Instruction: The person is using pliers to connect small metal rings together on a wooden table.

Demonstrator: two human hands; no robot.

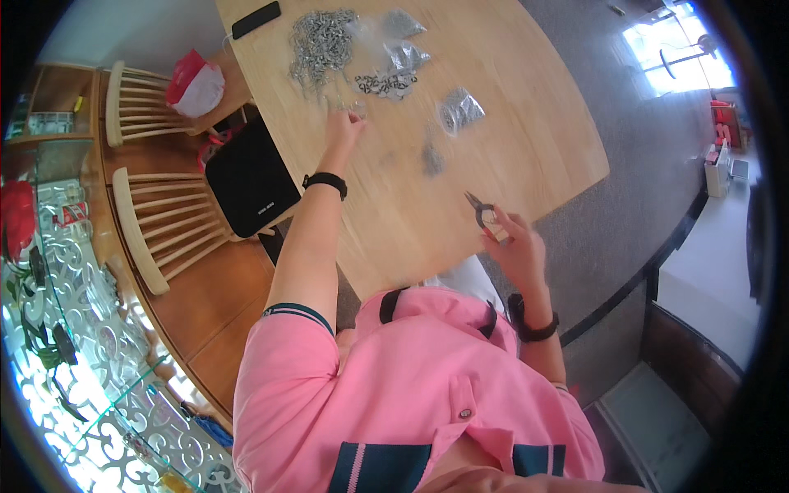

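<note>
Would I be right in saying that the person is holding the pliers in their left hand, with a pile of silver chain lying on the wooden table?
Not quite: the head view shows the pliers in the right hand, not the left hand. The pile of silver chain does lie on the wooden table.

Even, fairly bright light covers the tabletop [542,123] before me. A white glare patch [678,62] burns out at two o'clock; harsh backlight floods the scrollwork panel [115,349] at eight. Plastic bags [407,57] glint near twelve, fine detail looks soft, and straight edges bend toward the black rim.
</note>
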